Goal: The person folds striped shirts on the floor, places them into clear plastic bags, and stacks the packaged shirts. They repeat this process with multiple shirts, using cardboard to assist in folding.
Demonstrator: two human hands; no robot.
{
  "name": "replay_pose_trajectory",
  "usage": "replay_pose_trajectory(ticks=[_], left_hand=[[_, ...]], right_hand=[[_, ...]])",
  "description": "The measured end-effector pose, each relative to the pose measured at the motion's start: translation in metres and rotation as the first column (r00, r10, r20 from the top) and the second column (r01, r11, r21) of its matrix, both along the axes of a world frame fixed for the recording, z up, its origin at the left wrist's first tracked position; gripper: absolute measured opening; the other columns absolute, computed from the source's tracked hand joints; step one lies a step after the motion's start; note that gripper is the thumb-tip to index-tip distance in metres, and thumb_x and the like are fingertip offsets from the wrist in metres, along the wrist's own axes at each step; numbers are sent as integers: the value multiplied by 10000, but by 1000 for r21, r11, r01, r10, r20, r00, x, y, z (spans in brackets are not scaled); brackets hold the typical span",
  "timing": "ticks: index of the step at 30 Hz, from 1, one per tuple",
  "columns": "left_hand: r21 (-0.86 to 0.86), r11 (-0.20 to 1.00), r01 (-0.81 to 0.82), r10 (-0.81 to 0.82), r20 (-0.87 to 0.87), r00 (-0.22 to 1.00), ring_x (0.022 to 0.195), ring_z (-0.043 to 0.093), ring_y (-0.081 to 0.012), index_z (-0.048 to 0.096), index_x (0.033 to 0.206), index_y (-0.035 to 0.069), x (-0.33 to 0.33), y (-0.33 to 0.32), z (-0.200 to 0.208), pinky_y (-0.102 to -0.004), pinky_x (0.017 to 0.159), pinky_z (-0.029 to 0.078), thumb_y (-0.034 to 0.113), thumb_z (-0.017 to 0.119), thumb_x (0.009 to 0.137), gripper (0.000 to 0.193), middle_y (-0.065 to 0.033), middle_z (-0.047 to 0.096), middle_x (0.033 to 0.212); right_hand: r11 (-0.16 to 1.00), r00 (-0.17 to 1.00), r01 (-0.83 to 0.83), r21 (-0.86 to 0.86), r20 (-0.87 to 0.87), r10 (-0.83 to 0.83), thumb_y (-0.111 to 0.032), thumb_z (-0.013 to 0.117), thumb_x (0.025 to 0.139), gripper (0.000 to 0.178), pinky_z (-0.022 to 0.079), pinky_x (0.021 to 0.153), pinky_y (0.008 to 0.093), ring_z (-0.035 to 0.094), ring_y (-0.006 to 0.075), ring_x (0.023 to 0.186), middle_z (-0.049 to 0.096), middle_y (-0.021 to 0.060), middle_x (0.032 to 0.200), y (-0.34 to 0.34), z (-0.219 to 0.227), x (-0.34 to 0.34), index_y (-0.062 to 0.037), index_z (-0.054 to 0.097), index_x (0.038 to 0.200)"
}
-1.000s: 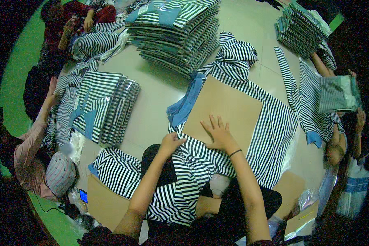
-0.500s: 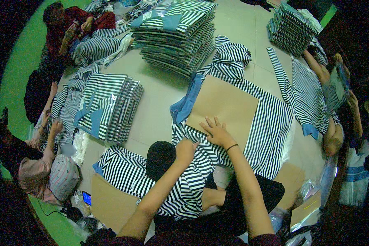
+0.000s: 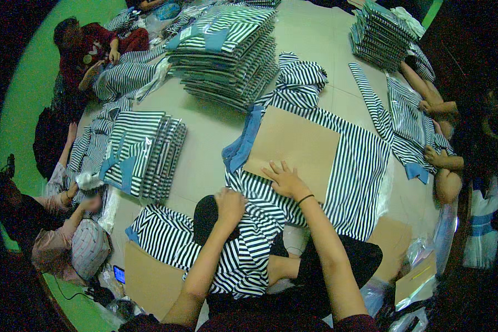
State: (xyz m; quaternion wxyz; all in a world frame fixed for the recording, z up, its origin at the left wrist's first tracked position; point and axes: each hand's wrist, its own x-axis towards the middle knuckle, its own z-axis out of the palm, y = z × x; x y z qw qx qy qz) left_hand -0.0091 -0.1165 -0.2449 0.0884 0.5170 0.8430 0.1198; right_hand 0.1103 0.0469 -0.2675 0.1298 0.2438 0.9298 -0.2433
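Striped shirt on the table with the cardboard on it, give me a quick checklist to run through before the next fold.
1. Brown cardboard sheet lies flat on the striped shirt: ok.
2. Right hand presses the cardboard's near edge with fingers spread: ok.
3. Left hand grips the shirt's near side: ok, but how much cloth it holds cannot tell.
4. Blue collar shows past the cardboard's left edge: ok.
5. Far sleeve lies bunched beyond the cardboard, not smoothed: not ok.
6. Cardboard centred across the shirt: cannot tell, since the lens bends the edges.
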Motion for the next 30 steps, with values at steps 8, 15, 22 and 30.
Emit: replay_pose_trajectory(ticks=[8, 15, 22, 30], left_hand=[[91, 990, -108, 107, 17, 994, 971, 387, -293, 576, 811, 36, 6, -38, 18, -445, 794, 248, 171, 561, 718, 164, -105, 530, 901], [51, 997, -52, 52, 0, 999, 964, 400, -308, 559, 836, 27, -12, -11, 16, -452, 795, 266, 152, 517, 698, 191, -127, 517, 934], [205, 942, 267, -267, -28, 963, 1126, 324, -313, 454, 1089, 66, -67, 111, -15, -453, 902, 264, 233, 497, 749, 381, -110, 407, 1184], [-63, 942, 329, -333, -69, 940, 1254, 135, -252, 139, 1315, 121, -97, 194, -57, -507, 964, 151, 492, 391, 788, 692, -57, 121, 1373]], right_hand=[[998, 992, -12, -62, 128, 20, -399, 330, 823, 467, 178, 898, 627, 164, 359, 1225, 156, 44, 1364, -13, 25, 4, -305, 243, 1272], [947, 972, 205, 247, -165, -167, -560, 491, 686, 690, 163, 874, 639, 149, 403, 1214, 132, 106, 1362, -6, 3, -4, -288, 257, 1276], [951, 970, 225, 212, -135, -200, -581, 538, 626, 787, 89, 834, 699, 63, 392, 1235, 79, 88, 1376, -6, -23, -2, -308, 212, 1288], [955, 963, 237, 176, -169, -208, -558, 562, 620, 792, 129, 824, 697, 96, 388, 1230, 98, 91, 1372, 2, -23, -5, -312, 212, 1287]])
